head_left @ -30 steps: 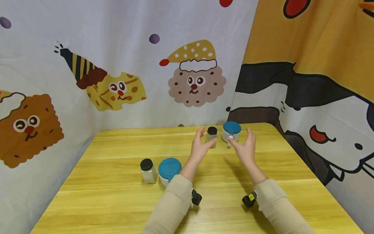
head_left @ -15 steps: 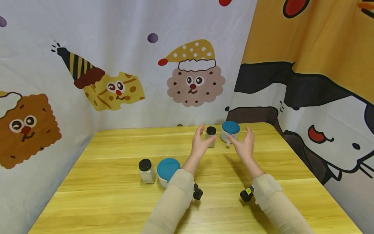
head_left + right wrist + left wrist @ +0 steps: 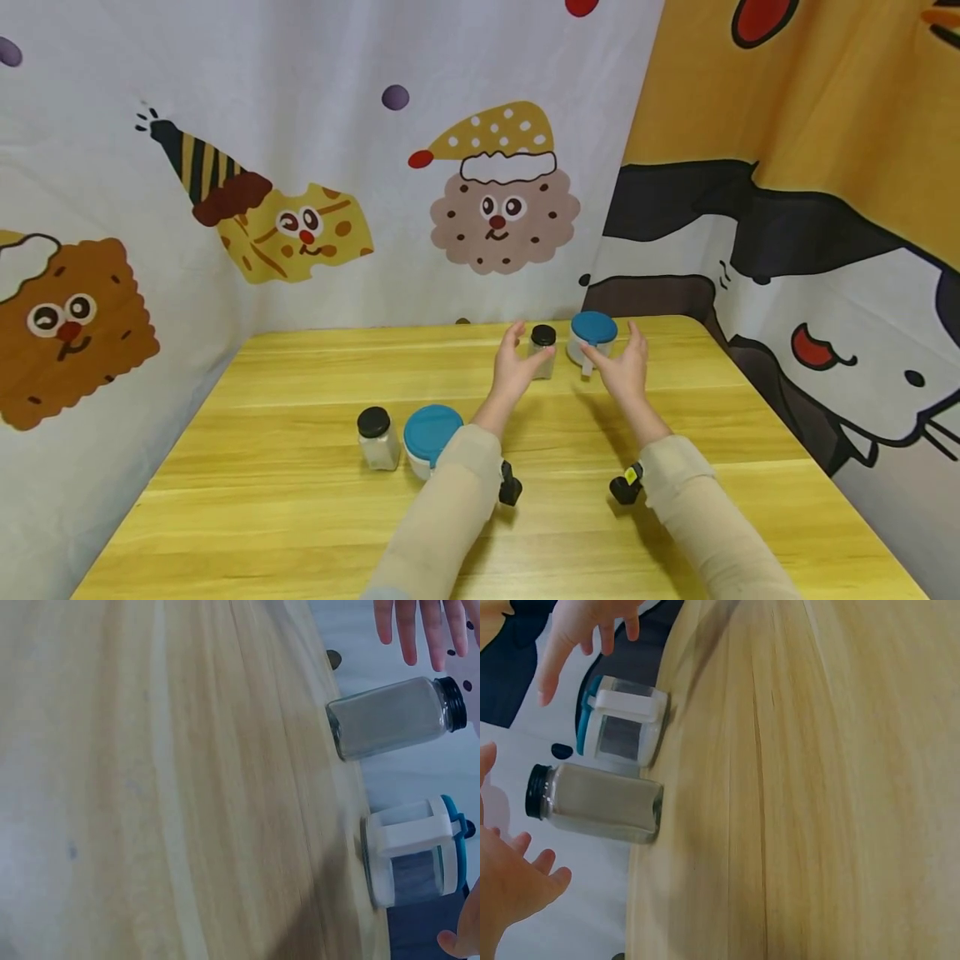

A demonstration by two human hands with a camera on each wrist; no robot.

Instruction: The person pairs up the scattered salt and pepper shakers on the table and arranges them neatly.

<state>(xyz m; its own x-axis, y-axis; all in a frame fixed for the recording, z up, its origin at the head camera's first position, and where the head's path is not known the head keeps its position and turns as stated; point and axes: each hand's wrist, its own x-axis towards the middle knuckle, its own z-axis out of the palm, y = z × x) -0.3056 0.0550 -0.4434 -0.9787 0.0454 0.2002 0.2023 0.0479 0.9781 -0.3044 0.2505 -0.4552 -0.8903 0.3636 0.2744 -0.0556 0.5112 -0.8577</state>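
At the back of the table stand a clear glass jar with a black lid (image 3: 604, 802) and, to its right, a clear container with a blue lid and white handle (image 3: 412, 847). My left hand (image 3: 513, 371) hovers beside and partly in front of the glass jar, thumb and fingers spread. Over by the container is my right hand (image 3: 626, 371), its fingers also spread and its thumb crossing in front of the handle. In the left wrist view a gap shows between each hand and these two things. Neither hand holds anything.
Nearer on the left stand a second black-lidded glass jar (image 3: 379, 446) and a second blue-lidded container (image 3: 432, 433), the latter partly behind my left sleeve (image 3: 450, 500). A printed curtain (image 3: 322, 108) hangs behind the wooden table (image 3: 300, 533).
Both forearms have shifted slightly inward and forward, and the right hand has come a little to the left. The jars and containers stay in place.
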